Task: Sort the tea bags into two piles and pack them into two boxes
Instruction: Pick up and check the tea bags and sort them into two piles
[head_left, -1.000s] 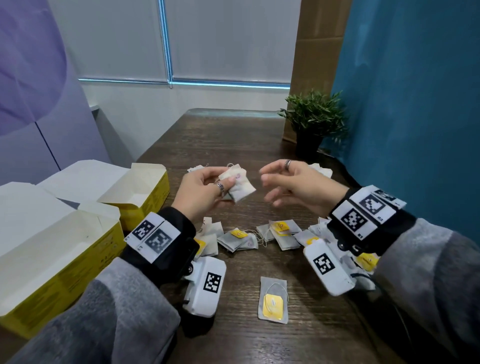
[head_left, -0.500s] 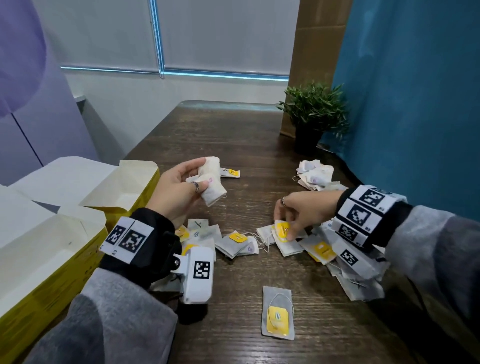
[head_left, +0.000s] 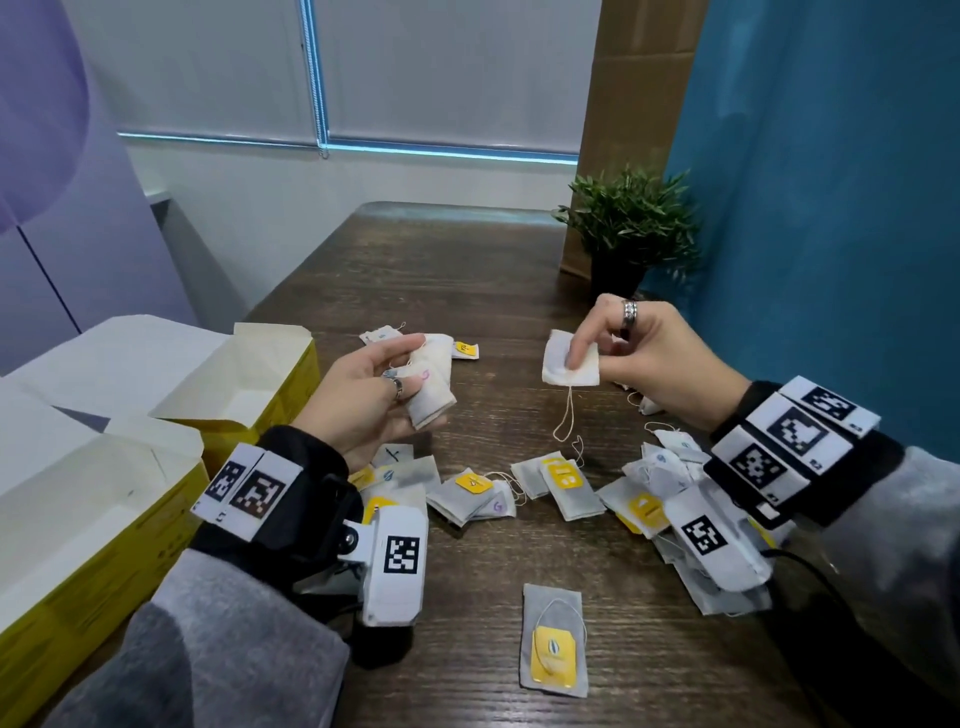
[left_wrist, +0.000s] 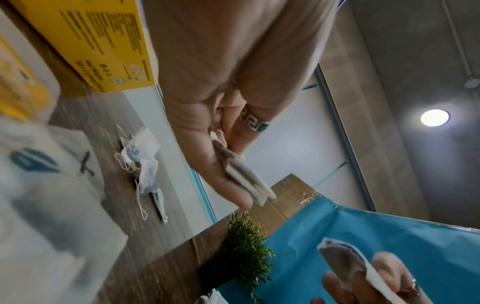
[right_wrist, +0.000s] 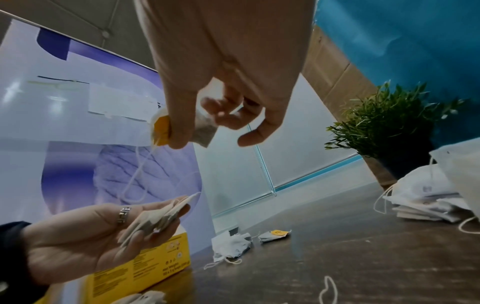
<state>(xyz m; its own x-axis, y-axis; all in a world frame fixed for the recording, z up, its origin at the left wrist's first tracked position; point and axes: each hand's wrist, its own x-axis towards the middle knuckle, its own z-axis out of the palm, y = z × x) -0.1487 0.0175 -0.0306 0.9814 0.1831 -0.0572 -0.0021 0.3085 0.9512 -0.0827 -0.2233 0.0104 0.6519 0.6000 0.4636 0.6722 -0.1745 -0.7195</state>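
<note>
My left hand (head_left: 384, 384) holds a small stack of tea bags (head_left: 431, 382) between thumb and fingers above the table; the same stack (left_wrist: 244, 179) shows edge-on in the left wrist view. My right hand (head_left: 618, 348) pinches one tea bag (head_left: 569, 364) with a yellow tag (right_wrist: 162, 130), its string dangling. Several loose tea bags (head_left: 566, 491) lie scattered on the wooden table (head_left: 467, 270) below both hands. Two open yellow boxes (head_left: 249, 374) (head_left: 78, 519) stand at the left.
A potted plant (head_left: 631, 228) stands at the far right by the blue wall. A pile of tea bags (right_wrist: 431, 197) lies near it. One tea bag (head_left: 555, 642) lies alone near the front edge. A few more bags (head_left: 465, 349) lie beyond my left hand.
My right hand went down to the scattered bags, picked one up and has lifted it level with my left hand. The left hand keeps its stack and has shifted little.
</note>
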